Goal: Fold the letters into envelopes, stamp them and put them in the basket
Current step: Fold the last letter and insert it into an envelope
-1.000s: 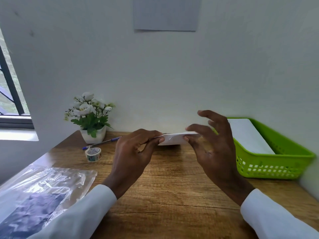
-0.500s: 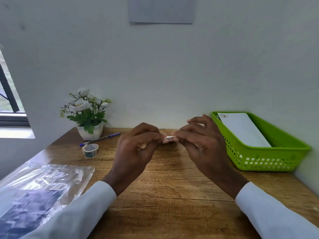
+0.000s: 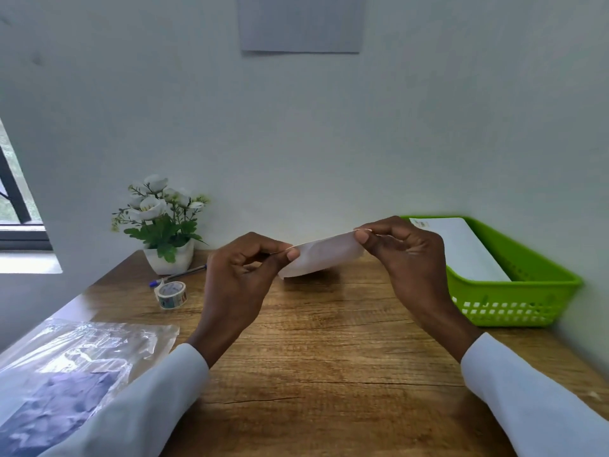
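Observation:
A folded white letter (image 3: pixel 324 257) hangs in the air above the wooden table (image 3: pixel 329 357), stretched between both hands. My left hand (image 3: pixel 240 285) pinches its left end between thumb and forefinger. My right hand (image 3: pixel 405 258) pinches its right end, held a little higher, so the paper slopes up to the right. A green plastic basket (image 3: pixel 514 291) stands at the right by the wall with a white stamped envelope (image 3: pixel 461 249) lying inside.
A roll of stamp tape (image 3: pixel 170 294) and a blue pen (image 3: pixel 178 276) lie at the back left beside a potted white flower (image 3: pixel 161 225). A clear plastic packet (image 3: pixel 75 364) with dark contents covers the near left corner. The wall stands close behind.
My hands were pressed together on the paper half a second ago. They have since moved apart, the right hand sliding along to the right end, and the paper now shows between them.

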The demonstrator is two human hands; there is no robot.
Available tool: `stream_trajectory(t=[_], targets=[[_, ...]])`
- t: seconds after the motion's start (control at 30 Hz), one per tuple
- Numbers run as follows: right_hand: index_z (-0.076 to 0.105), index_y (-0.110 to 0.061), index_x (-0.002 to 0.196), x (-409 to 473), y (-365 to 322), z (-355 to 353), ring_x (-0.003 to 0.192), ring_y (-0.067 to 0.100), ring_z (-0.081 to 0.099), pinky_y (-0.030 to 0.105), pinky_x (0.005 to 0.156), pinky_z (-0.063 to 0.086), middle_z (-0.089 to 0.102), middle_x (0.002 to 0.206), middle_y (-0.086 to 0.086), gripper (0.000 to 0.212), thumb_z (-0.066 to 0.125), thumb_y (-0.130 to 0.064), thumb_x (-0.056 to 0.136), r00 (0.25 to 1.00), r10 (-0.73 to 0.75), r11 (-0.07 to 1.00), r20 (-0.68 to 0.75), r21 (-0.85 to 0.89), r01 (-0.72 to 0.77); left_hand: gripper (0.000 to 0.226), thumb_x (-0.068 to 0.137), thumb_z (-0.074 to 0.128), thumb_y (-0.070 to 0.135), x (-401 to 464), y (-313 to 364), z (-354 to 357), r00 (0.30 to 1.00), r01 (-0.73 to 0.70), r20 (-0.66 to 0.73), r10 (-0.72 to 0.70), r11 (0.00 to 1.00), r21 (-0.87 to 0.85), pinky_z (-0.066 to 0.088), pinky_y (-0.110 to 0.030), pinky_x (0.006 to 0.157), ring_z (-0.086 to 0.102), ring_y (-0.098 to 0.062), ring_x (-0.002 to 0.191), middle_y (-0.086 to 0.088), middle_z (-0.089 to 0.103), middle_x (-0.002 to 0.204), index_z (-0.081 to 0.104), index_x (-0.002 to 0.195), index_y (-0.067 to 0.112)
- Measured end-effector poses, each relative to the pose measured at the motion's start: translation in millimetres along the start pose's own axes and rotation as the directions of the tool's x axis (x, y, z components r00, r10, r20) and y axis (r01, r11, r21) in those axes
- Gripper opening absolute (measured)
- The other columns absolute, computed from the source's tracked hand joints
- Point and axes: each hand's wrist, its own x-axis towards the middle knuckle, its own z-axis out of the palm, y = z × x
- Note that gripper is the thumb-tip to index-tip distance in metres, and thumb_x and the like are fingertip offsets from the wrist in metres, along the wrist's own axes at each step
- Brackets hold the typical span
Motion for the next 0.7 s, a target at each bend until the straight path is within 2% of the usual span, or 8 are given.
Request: stream_trajectory(t=[0.07,0.2,0.3,0.37,0.47,0.57,0.63,0.7], targets=[[0.077,-0.009,0.084,3,-4,3,0.079,-0.004,0.067,0.009,0.073,0.048,0.074,0.076,-0.017,0.003,0.076,-0.009,0.082,0.999,0.034,0.997,-0.015,0.071,-0.033,0.001,0.081,0.076,0.025,3,-2,-4,0.995,0.063,0.075,-0.062,0.998,-0.018,0.057,-0.027,0.064,0.071,-0.01,0.074,0.009,0.074,0.079,0.076,0.082,0.024],[0.077,-0.011,0.081,13,-17,14,0.08,0.001,0.068,0.012,0.073,0.047,0.074,0.077,-0.011,0.003,0.077,-0.009,0.081,0.996,-0.008,0.999,0.084,0.049,0.004,0.01,0.084,0.076,0.029,12,7,-10,0.976,-0.023,0.219,0.016,0.999,0.029,0.056,-0.028,0.065,0.071,-0.013,0.076,0.009,0.074,0.079,0.078,0.086,0.02],[0.078,-0.018,0.079,16,-28,30,0.084,0.007,0.068,0.017,0.076,0.048,0.074,0.078,-0.011,0.005,0.078,-0.013,0.081,0.971,-0.08,0.992,0.224,-0.076,0.099,0.015,0.084,0.074,0.035,20,23,-11,0.974,-0.087,0.216,0.069,0.993,0.074,0.056,-0.027,0.06,0.071,-0.012,0.076,0.011,0.074,0.081,0.079,0.091,0.023],[0.079,-0.017,0.081,18,-34,38,0.083,0.007,0.068,0.017,0.077,0.049,0.074,0.079,-0.011,0.003,0.077,-0.016,0.081,0.958,-0.078,0.992,0.277,-0.07,0.101,0.01,0.083,0.075,0.031,25,30,-14,0.981,-0.076,0.187,0.053,0.99,0.115,0.054,-0.023,0.056,0.07,-0.008,0.074,0.013,0.074,0.08,0.079,0.091,0.026],[0.079,-0.015,0.079,24,-45,43,0.078,0.004,0.07,0.018,0.078,0.051,0.075,0.076,-0.009,0.002,0.08,-0.013,0.079,0.947,-0.063,0.998,0.314,-0.01,0.07,0.012,0.08,0.078,0.02,28,37,-23,0.986,0.012,0.165,-0.03,0.994,0.106,0.056,-0.023,0.06,0.071,-0.004,0.072,0.014,0.076,0.079,0.079,0.087,0.029],[0.079,-0.016,0.076,31,-61,49,0.072,0.0,0.069,0.014,0.069,0.051,0.074,0.071,-0.011,0.004,0.081,-0.014,0.077,0.929,-0.075,0.997,0.362,0.017,0.074,0.012,0.075,0.08,0.02,28,47,-36,0.973,0.177,0.169,-0.16,0.98,-0.091,0.059,-0.024,0.065,0.075,-0.012,0.076,0.007,0.078,0.08,0.08,0.085,0.027],[0.079,-0.017,0.077,37,-73,56,0.071,0.0,0.069,0.014,0.065,0.052,0.076,0.072,-0.01,0.002,0.08,-0.017,0.079,0.902,-0.077,0.995,0.425,-0.025,0.097,0.014,0.071,0.079,0.023,27,51,-45,0.944,0.313,0.19,-0.27,0.913,-0.261,0.058,-0.025,0.062,0.075,-0.018,0.076,-0.004,0.078,0.081,0.081,0.085,0.021],[0.08,-0.015,0.079,44,-81,64,0.074,0.008,0.071,0.023,0.069,0.055,0.077,0.076,-0.004,0.005,0.078,-0.019,0.081,0.862,-0.025,0.992,0.506,-0.093,0.084,0.018,0.069,0.079,0.025,24,49,-51,0.903,0.422,0.233,-0.361,0.849,-0.318,0.058,-0.027,0.061,0.075,-0.021,0.074,-0.011,0.077,0.082,0.08,0.084,0.014]])
